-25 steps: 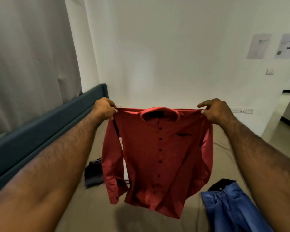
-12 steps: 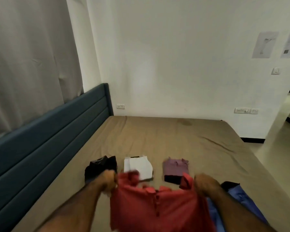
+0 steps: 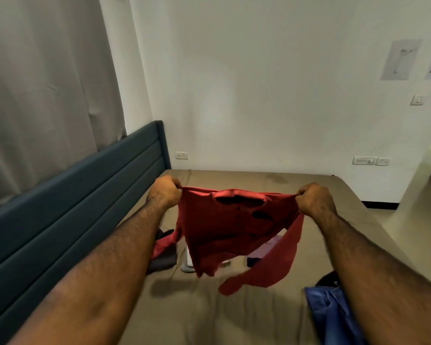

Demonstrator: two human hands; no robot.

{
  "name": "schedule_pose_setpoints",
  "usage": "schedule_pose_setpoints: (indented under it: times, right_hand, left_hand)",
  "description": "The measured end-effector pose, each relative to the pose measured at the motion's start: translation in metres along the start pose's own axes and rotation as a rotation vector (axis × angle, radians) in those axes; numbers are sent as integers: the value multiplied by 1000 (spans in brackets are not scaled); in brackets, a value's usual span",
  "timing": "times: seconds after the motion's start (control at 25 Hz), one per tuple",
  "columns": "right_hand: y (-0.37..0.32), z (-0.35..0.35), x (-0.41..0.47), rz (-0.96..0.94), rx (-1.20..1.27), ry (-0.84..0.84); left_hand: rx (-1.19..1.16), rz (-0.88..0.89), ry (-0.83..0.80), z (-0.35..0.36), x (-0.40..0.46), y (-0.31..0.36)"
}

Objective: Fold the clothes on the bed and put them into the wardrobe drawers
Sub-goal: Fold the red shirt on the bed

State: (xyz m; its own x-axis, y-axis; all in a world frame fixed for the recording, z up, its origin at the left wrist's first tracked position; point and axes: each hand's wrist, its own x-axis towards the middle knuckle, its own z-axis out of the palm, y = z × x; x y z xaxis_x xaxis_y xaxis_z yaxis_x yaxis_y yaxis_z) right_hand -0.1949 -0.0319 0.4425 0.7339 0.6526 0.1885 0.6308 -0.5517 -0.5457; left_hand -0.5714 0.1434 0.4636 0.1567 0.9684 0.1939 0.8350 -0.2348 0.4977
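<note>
Head: red shirt (image 3: 232, 227) hides folded clothes; jeans (image 3: 334, 317) right.

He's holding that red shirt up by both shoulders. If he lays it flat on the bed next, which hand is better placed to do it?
Probably neither alone. The left hand and right hand each grip a shoulder of the red shirt, level with each other, over bare brown sheet. Lowering both together looks best.

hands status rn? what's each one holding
Left hand: closed, grip on one shoulder of the red shirt, held up over the bed.
Right hand: closed, grip on the shirt's other shoulder.
</note>
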Motion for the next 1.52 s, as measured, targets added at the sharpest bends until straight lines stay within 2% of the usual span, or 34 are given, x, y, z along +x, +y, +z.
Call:
schedule_pose_setpoints:
  times: [0.04, 0.12, 0.16, 0.2, 0.28, 0.32, 0.36, 0.44, 0.48, 0.56, 0.72, 0.8, 1.0, 1.08, 1.2, 1.28, 1.4, 1.48, 1.52]
  right_hand:
    - [-1, 0, -3, -41, 73, 103]
    - [2, 7, -16, -209, 238, 401]
    - [8, 17, -24, -320, 211, 371]
    - [19, 31, -31, -420, 100, 167]
    - [41, 55, -46, -352, -362, -512]
    - [53, 62, -46, -287, -480, -596]
    - [59, 60, -39, -238, -459, -514]
    - [55, 46, -24, -140, -238, -242]
    - [51, 38, -14, -99, -140, -153]
    - [58, 31, -3, -22, 15, -145]
    - [83, 33, -1, 14, 100, -121]
    - [96, 34, -9, 51, 166, -64]
    - [151, 4, -22, 152, 349, 113]
    - [165, -12, -31, 109, 505, 157]
    - [163, -47, -61, -64, 778, 42]
    - [143, -62, -82, -165, 887, -207]
    - [101, -45, -111, -341, 772, -543]
    - [78, -11, -126, -384, 658, -679]
    - [60, 22, -133, -373, 618, -731]
  left_hand:
    - [-21, 33, 59, -2, -1, -2]
    - [-152, 141, 384, 6, -7, 0]
    - [-140, 183, 455, 15, -15, -4]
    - [3, 199, 313, 32, -25, -9]
    - [425, 111, -305, 66, -49, -33]
    - [479, 4, -485, 74, -57, -43]
    - [482, -45, -467, 77, -51, -47]
    - [365, -77, -276, 74, -30, -45]
    - [288, -82, -246, 70, -18, -35]
    - [-43, -192, -246, 77, -7, -17]
    - [-565, -381, -155, 90, 9, 19]
    - [-715, -392, -126, 102, 22, 38]
    - [-1040, -341, -267, 157, 45, 129]
    - [-1086, -286, -307, 168, 48, 162]
    - [-1027, -189, -370, 175, 51, 208]
    - [-941, -108, -386, 173, 56, 226]
    - [-802, -19, -451, 171, 66, 223]
    - [-630, 23, -469, 175, 73, 198]
    - [-525, 25, -461, 180, 87, 165]
